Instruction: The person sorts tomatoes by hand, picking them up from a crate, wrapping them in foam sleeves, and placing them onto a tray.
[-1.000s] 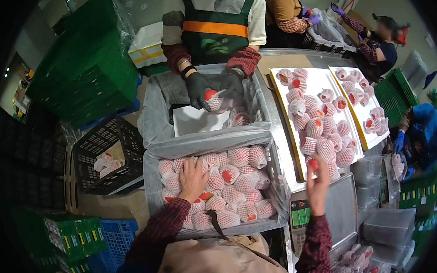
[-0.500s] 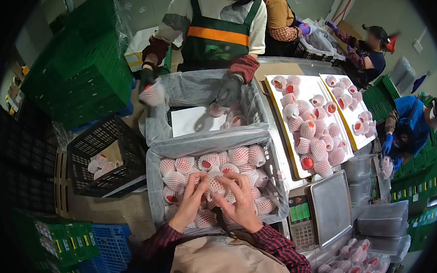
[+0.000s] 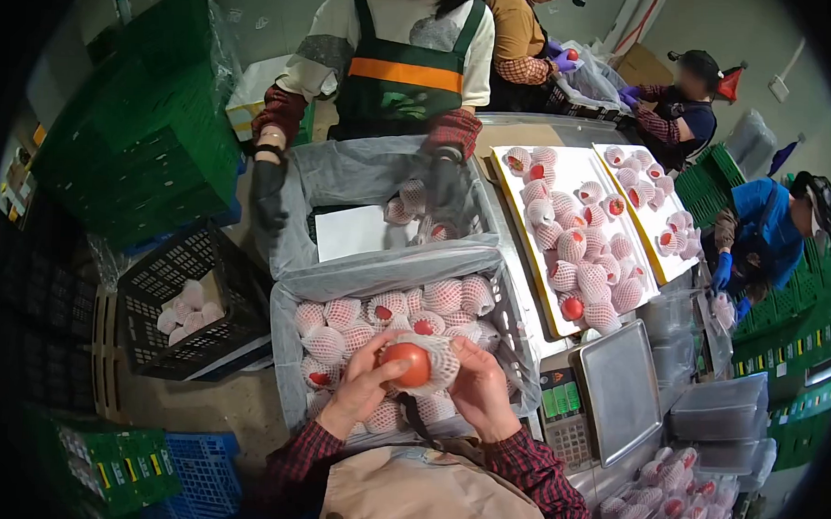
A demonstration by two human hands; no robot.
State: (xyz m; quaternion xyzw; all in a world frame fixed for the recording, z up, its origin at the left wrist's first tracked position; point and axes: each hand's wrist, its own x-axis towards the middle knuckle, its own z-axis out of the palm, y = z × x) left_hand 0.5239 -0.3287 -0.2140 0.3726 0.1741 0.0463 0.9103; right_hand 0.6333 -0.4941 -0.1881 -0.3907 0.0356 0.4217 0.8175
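Above the near lined crate (image 3: 286, 365), my left hand (image 3: 365, 385) grips a red tomato (image 3: 409, 365), with the fingers curled round its left side. My right hand (image 3: 482, 385) pinches the white foam net (image 3: 442, 363) that partly covers the right side of the same tomato. The red skin is bare towards my left hand. Below and around my hands, the crate holds several net-wrapped fruits (image 3: 324, 345) in layers, a few showing red through the openings.
Across from me a co-worker in a green apron (image 3: 404, 87) reaches into a second lined crate (image 3: 298, 189). Wrapped fruits lie on white trays (image 3: 520, 194) at the right, near a scale (image 3: 621, 389). A black crate (image 3: 238, 298) stands left; other people work at the back right.
The tomato's red skin now shows between my hands, its net pulled towards the right. The co-worker's hand on the left has let go of a wrapped fruit.
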